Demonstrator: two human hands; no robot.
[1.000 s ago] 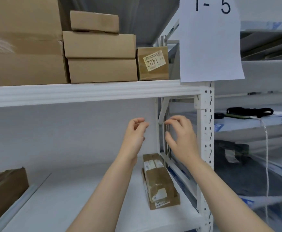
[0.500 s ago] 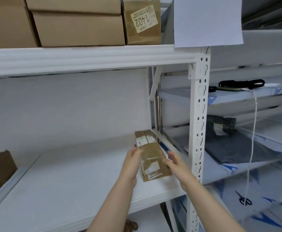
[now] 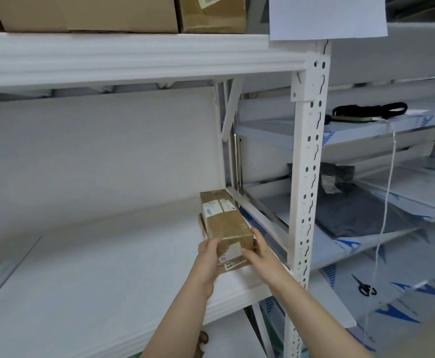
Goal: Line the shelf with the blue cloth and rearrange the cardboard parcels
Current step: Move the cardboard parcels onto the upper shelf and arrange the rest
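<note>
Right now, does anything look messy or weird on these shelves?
Slightly. A white cord dangles loose from the right-hand shelf down past the lower ones, and black scissors lie alone on a low blue-printed sheet. The held parcel looks fine.

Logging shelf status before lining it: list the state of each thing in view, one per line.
top parcel, held at near end by both hands, on lower parcel
lower parcel, lying on shelf
left hand, gripping top parcel
right hand, gripping top parcel
shelf, bare white, unlined
scissors, lying flat on neighbouring shelf
</note>
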